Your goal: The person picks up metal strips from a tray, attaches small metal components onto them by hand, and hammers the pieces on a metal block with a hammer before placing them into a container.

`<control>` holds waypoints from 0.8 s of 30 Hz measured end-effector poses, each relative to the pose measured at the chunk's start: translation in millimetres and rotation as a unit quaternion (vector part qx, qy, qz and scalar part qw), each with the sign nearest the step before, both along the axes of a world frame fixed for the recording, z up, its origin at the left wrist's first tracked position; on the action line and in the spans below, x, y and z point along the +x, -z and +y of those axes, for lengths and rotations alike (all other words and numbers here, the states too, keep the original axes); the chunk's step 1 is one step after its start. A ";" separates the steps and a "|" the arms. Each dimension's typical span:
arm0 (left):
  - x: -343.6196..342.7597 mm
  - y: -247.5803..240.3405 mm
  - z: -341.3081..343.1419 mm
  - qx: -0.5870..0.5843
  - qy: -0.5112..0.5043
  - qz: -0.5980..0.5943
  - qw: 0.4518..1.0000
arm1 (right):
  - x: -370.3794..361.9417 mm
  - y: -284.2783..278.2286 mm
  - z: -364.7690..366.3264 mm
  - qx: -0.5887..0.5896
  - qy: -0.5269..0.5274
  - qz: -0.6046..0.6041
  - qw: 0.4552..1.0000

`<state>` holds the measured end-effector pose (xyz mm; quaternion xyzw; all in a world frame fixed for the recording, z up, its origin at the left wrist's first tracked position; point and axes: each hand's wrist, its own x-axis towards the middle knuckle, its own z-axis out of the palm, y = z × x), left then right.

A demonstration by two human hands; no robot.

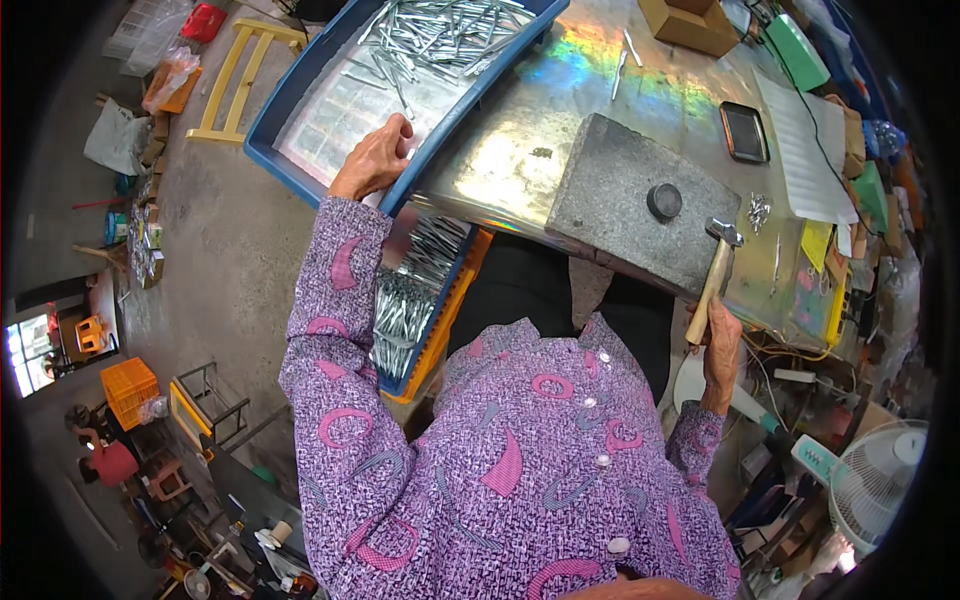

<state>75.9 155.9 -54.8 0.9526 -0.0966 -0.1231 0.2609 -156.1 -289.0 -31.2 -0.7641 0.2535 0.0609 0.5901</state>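
In my right hand [716, 342] is a hammer [712, 279], held by its pale wooden handle, with its metal head over the right side of a grey stone block [610, 200]. A round dark metal piece [664, 202] sits on that block. My left hand [376, 160] is over the near edge of a blue tray [270, 158], its fingers curled together. Whatever they pinch is mostly hidden; a small shiny bit shows beside them. Many thin silvery metal pieces [440, 40] lie heaped at the tray's far end, several of them strewn toward my hand.
Below the tray, a second blue bin [437, 322] of similar metal pieces rests in an orange crate [432, 370]. The metal-topped table [500, 165] carries small metal parts [759, 212], a black dish [744, 132] and a cardboard box [690, 25]. A fan [880, 480] stands at right.
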 end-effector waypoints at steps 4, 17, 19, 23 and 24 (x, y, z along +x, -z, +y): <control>-0.1 1.7 6.8 0.015 -0.029 -0.033 0.999 | -1.2 1.4 0.6 -0.006 0.005 -0.006 1.000; -2.1 -6.0 1.8 0.042 -0.003 -0.008 0.999 | -1.7 6.7 2.4 -0.003 0.026 -0.023 0.999; 0.4 -7.7 1.1 0.091 -0.021 -0.072 0.993 | -2.4 8.1 1.8 -0.006 0.024 -0.027 0.999; 1.0 -0.3 25.5 -0.026 0.006 -0.017 1.000 | -1.5 6.2 2.4 0.000 0.019 -0.028 0.999; 1.9 5.3 26.6 -0.026 0.006 -0.018 0.999 | -1.6 6.4 2.3 -0.001 0.019 -0.028 0.999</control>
